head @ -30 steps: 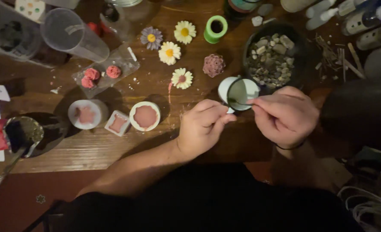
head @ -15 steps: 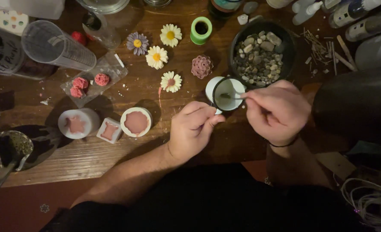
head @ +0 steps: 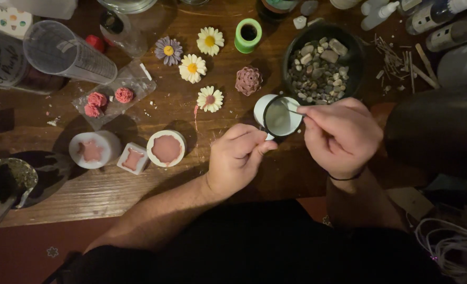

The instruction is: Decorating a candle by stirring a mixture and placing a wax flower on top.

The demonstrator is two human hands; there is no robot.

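1. Wooden table [head: 138, 189], brown and scuffed, fills the head view; its near edge runs just behind the person's forearms, and the barest stretch of board lies along that edge, left of the left hand.
2. Near the table's middle stands a small white cup [head: 278, 117] with a dark rim and pale liquid inside, just in front of a black bowl of pebbles [head: 320, 59].
3. The left hand [head: 236, 158] is curled, thumb and forefinger pinched at the cup's near side; whether they grip its handle cannot be told.
4. The right hand [head: 341, 137] pinches a thin stick [head: 295, 110] whose tip reaches over the cup's rim. A dark band circles that wrist.
5. Left of the hands sit three white moulds filled with pink: a round one [head: 166, 148], a small square one [head: 133, 158] and another round one [head: 93, 150].
6. Beyond them lie daisy-shaped pieces [head: 192, 68], a purple flower [head: 168, 50], a dusky pink rosette [head: 248, 80], a green roll [head: 248, 34] and red rose shapes on clear film [head: 104, 100].
7. A clear measuring cup [head: 67, 52] lies on its side at far left.
8. A large dark vessel [head: 438, 131] crowds the right hand's outer side, with loose sticks [head: 402, 60] and bottles [head: 433, 21] behind, cut off by the frame.
9. At the left edge a dark ladle [head: 9, 181] is partly out of view; dim light blurs its contents.
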